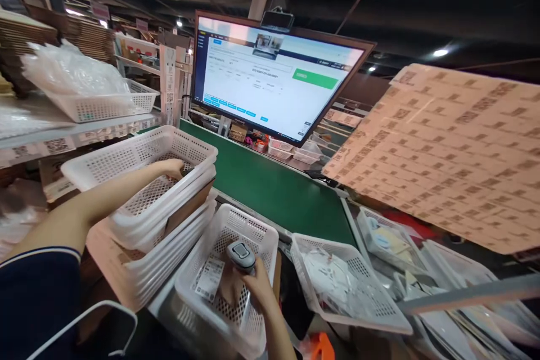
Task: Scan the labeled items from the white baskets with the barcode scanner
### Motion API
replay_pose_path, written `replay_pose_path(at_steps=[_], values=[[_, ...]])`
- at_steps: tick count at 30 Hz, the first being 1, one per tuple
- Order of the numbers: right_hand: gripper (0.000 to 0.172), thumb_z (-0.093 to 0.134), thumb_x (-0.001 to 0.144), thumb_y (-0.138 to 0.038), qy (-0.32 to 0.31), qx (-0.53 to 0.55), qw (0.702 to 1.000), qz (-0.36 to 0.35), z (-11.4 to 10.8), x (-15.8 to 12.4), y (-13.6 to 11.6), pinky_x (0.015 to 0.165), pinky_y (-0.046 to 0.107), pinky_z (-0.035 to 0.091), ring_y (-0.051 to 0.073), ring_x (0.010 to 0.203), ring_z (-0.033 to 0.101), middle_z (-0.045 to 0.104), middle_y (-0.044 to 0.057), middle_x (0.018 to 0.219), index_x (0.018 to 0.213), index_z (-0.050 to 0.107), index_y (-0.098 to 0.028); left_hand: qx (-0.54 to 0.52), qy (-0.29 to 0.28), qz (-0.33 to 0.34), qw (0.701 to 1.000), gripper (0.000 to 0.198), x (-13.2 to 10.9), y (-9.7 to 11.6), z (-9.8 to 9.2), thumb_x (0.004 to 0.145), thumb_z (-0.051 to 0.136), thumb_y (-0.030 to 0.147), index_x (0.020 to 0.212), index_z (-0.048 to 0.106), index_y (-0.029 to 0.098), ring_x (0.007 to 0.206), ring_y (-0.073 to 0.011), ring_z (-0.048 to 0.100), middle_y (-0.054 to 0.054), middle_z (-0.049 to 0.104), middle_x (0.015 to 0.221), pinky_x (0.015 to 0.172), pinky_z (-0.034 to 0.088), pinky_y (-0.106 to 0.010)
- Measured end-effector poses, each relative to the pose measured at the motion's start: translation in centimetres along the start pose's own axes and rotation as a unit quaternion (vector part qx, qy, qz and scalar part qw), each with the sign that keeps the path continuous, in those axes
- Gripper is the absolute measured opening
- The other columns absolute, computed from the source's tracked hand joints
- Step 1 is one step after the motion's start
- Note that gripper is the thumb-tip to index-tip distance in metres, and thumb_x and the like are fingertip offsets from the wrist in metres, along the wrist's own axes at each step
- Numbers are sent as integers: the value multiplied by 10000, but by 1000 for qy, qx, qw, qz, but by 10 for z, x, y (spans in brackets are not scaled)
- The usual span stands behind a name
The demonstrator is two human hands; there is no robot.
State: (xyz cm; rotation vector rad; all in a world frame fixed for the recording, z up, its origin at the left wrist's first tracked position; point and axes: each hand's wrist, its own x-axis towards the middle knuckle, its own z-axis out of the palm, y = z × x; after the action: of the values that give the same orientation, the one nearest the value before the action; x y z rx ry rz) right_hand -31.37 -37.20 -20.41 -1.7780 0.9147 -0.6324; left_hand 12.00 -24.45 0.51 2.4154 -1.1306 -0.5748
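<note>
The green surface (274, 191) runs through the middle of the room like a long belt. Behind its far end stands a big screen (274, 76) with a bright page on it, and a small camera (277, 19) sits on top of the screen.

The left hand (171, 167) reaches into the top basket (139, 163) of a stack of white baskets (156, 236), just left of the green surface. The fingers curl down inside the basket; what they touch is hidden.

The right hand (255, 287) is wrapped tight around a grey scanner (240, 256). The scanner is in a single white basket (228, 275), which stands in front of the green surface, on its near side. A paper label (210, 278) lies in that basket too, beside the scanner.

Another white basket with white bags (341, 287) sits to the right of that one. A large sheet of small labels (447, 152) hangs to the right of the green surface. A shelf (63, 129) to the left holds one more basket full of clear plastic bags (71, 73). The ceiling is dark, with a few small lights.
</note>
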Motion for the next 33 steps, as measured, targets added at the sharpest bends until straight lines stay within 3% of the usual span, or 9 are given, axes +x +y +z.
replay_pose_path(at_steps=[3, 7, 11, 14, 17, 21, 23, 29, 33], values=[[839, 887, 592, -540, -25, 20, 999, -4, -16, -11, -36, 1222, 602, 471, 443, 1332, 661, 721, 233, 1379, 1297, 679, -138, -56, 10, -4, 998, 243, -4, 4, -15, 888, 723, 20, 719, 576, 114, 536, -101, 556, 37, 560, 566, 572, 437, -187], [665, 824, 764, -575, -38, 7, 995, -96, -32, -24, -106, 1084, 563, 551, 382, 1182, 716, 756, 186, 1270, 1260, 674, -157, -194, 65, 45, 978, 250, -14, 19, -33, 902, 749, 90, 746, 561, 148, 551, -150, 607, -4, 603, 586, 543, 456, -225], [579, 808, 809, -544, -4, -5, 983, -182, -40, -23, -173, 986, 515, 572, 349, 1098, 707, 740, 171, 1196, 1208, 684, -145, -296, 94, 119, 943, 245, -37, 46, -40, 924, 769, 134, 809, 553, 147, 580, -135, 643, -13, 663, 676, 584, 507, -224], [432, 784, 841, -513, 21, -12, 974, -226, -39, -18, -205, 898, 450, 576, 294, 988, 696, 730, 134, 1101, 1081, 673, -172, -352, 51, 135, 925, 238, -60, 69, -35, 911, 819, 194, 869, 594, 129, 633, -158, 698, -39, 707, 751, 632, 591, -255], [309, 785, 847, -438, 43, 8, 961, -273, -34, -15, -221, 832, 376, 571, 243, 915, 687, 710, 84, 1024, 998, 662, -198, -439, -14, 105, 892, 162, -83, 94, -26, 970, 762, 213, 916, 636, 128, 527, -118, 620, -23, 651, 697, 503, 522, -182], [357, 820, 824, -430, 71, 64, 957, -275, -32, -19, -226, 831, 361, 577, 239, 923, 712, 741, 74, 1038, 1033, 639, -204, -583, -69, 1, 810, 384, -120, 128, -15, 1137, 454, 205, 760, 518, 163, 362, -64, 414, 35, 446, 553, 341, 315, -115], [382, 827, 813, -444, 86, 71, 959, -262, -34, -26, -225, 821, 363, 580, 240, 911, 716, 755, 76, 1046, 1030, 621, -208, -663, -86, -43, 742, 461, -144, 142, -8, 1151, 340, 146, 704, 451, 173, 315, -49, 351, 59, 362, 521, 308, 250, -109], [343, 833, 819, -356, 68, 98, 953, -278, -41, -53, -221, 784, 328, 602, 220, 872, 722, 762, 54, 1008, 1066, 649, -206, -820, -129, -73, 553, 528, -204, 161, 37, 1169, 169, 89, 718, 426, 188, 263, -39, 400, 81, 351, 484, 289, 224, -94], [410, 860, 815, -383, 30, 133, 951, -278, -42, -65, -215, 835, 344, 624, 240, 950, 749, 791, 79, 1111, 1143, 689, -207, -858, -169, -78, 479, 507, -208, 166, 73, 1202, 197, 153, 758, 438, 192, 274, -38, 431, 83, 385, 484, 305, 253, -90]])
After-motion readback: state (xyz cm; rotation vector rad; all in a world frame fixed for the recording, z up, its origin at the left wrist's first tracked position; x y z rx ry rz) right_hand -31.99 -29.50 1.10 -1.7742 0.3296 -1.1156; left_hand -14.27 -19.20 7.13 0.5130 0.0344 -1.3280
